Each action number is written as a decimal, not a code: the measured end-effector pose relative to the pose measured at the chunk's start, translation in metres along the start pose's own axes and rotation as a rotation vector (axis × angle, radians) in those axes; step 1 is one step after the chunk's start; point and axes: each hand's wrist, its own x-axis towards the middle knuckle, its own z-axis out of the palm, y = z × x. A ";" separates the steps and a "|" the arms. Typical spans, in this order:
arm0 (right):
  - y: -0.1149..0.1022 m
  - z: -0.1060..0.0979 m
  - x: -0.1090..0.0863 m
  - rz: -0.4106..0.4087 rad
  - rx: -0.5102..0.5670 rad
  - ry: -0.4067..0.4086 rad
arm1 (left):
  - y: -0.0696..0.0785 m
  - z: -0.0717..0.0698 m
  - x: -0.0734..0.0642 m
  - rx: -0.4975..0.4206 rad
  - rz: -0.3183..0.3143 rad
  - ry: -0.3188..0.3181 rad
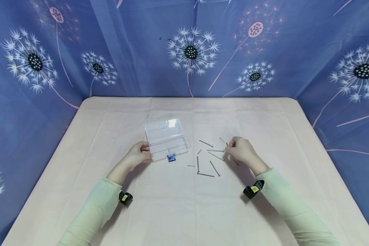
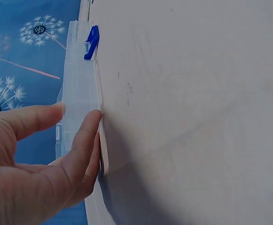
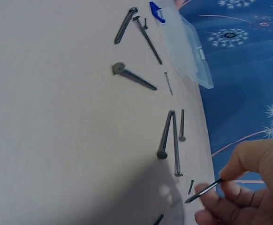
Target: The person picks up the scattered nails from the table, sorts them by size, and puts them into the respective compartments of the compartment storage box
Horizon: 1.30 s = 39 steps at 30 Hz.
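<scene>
Our right hand (image 1: 241, 149) pinches a slim grey metal nail (image 3: 203, 191); our left hand (image 1: 136, 156) grips a clear rectangular plastic box (image 1: 169, 146). Slack fingertips — nail may drop.

Glare spots the clear lid (image 1: 164, 130); both wrist views look dim.

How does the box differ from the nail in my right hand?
The box is clear with a blue latch; the nail is dark and metallic. The box is broad, the nail thin and far smaller. Both are held: the box by your left hand, the nail by your right hand.
</scene>
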 end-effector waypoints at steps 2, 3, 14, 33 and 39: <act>0.000 0.001 0.000 -0.014 0.084 0.004 | -0.001 0.000 0.000 -0.002 -0.002 -0.007; 0.001 0.002 0.000 -0.018 0.154 -0.008 | -0.001 0.000 0.000 0.001 -0.003 -0.011; 0.006 0.004 0.002 0.069 0.741 -0.146 | -0.001 -0.002 0.001 0.007 -0.008 -0.032; -0.019 0.007 0.006 0.208 1.084 -0.184 | 0.005 -0.001 0.001 0.015 -0.018 -0.036; -0.036 0.019 0.009 0.200 1.138 -0.201 | 0.003 0.000 0.000 -0.016 -0.022 -0.046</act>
